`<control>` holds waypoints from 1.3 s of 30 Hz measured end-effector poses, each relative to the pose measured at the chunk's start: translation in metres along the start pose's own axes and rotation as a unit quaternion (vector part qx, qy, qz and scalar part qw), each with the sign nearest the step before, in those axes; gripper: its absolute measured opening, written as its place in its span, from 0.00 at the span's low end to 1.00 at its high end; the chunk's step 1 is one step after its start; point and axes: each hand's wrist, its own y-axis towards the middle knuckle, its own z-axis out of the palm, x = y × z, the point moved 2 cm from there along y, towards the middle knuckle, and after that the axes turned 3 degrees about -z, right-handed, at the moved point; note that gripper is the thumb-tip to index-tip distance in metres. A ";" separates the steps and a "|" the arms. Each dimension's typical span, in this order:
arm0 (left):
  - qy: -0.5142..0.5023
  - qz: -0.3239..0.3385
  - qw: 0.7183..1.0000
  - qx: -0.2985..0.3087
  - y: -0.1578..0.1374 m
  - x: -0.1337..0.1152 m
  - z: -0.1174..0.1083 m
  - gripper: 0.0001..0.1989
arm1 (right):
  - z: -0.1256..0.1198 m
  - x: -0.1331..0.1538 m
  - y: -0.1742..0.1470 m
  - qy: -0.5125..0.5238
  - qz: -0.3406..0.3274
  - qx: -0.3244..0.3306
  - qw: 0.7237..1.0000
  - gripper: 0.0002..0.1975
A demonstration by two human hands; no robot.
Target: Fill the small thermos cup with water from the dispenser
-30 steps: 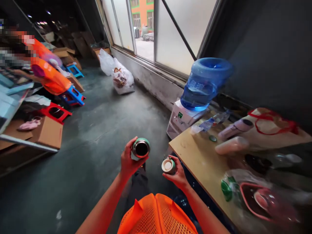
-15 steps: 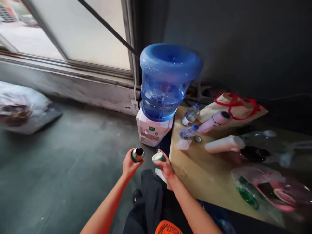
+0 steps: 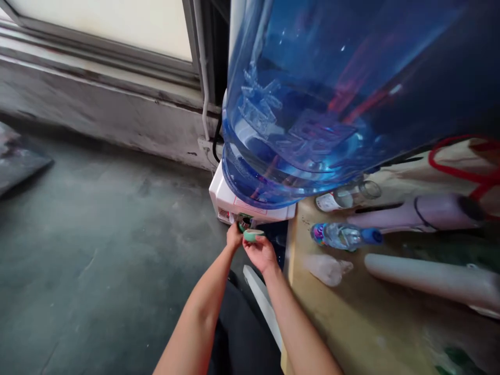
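Note:
My left hand point(image 3: 234, 237) holds a green metal flask point(image 3: 244, 223) with its open mouth up, right under the front of a white water dispenser point(image 3: 226, 198). A big blue water jug point(image 3: 312, 94) sits upside down on the dispenser and fills the upper right of the view. My right hand point(image 3: 261, 252) holds the flask's green lid point(image 3: 253, 235) just beside the flask, close to my left hand.
A wooden table point(image 3: 351, 317) stands to the right with a small plastic bottle point(image 3: 344, 235), a pink flask point(image 3: 422, 213) and a white flask point(image 3: 429, 278) lying on it. A window sill and wall run behind the dispenser. Grey concrete floor point(image 3: 97, 250) lies to the left.
I have leaned in towards the dispenser, and both hands moved forward. The flask now sits under the dispenser's front, with the lid still in my right hand.

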 end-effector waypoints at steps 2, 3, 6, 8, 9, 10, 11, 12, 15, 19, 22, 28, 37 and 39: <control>-0.018 0.005 1.000 -0.002 0.005 -0.001 0.005 0.27 | 0.005 0.004 -0.007 0.027 0.004 -0.022 0.999 0.26; -0.028 0.012 1.000 -0.004 0.006 -0.001 0.007 0.29 | 0.008 0.007 -0.011 0.044 0.007 -0.034 0.998 0.27; -0.052 0.040 0.998 -0.013 0.007 0.001 0.011 0.33 | 0.015 0.012 -0.019 0.100 0.016 -0.045 0.994 0.29; -0.065 0.055 0.996 -0.016 0.008 0.002 0.013 0.35 | 0.018 0.015 -0.021 0.125 0.019 -0.042 0.991 0.28; -0.071 0.062 0.995 -0.017 0.008 0.003 0.014 0.36 | 0.019 0.016 -0.022 0.130 0.018 -0.035 0.991 0.28; -0.077 0.068 0.995 -0.017 0.009 0.003 0.014 0.38 | 0.020 0.017 -0.022 0.131 0.018 -0.030 0.991 0.27; -0.083 0.073 0.994 -0.017 0.009 0.003 0.015 0.39 | 0.021 0.017 -0.023 0.130 0.016 -0.027 0.991 0.26; -0.088 0.076 0.993 -0.017 0.009 0.004 0.015 0.41 | 0.021 0.018 -0.022 0.126 0.015 -0.025 0.992 0.25; -0.097 0.075 0.992 -0.019 0.010 0.003 0.015 0.41 | 0.023 0.019 -0.022 0.101 0.012 -0.030 0.994 0.24; -0.106 0.068 0.992 -0.013 0.011 0.003 0.014 0.43 | 0.023 0.019 -0.021 0.083 0.010 -0.032 0.996 0.25; -0.113 0.059 0.992 -0.013 0.013 0.008 0.015 0.45 | 0.023 0.018 -0.022 0.077 0.003 -0.029 0.997 0.28; -0.112 0.067 0.991 -0.005 0.019 0.019 0.022 0.44 | 0.022 0.018 -0.022 0.072 -0.005 -0.034 0.997 0.32; -0.120 0.048 0.992 -0.010 0.015 0.013 0.020 0.44 | -0.001 0.002 -0.008 -0.048 0.031 -0.119 0.991 0.19; -0.122 0.050 0.991 -0.007 0.016 0.012 0.022 0.46 | -0.010 -0.010 -0.007 -0.080 0.051 -0.148 0.984 0.18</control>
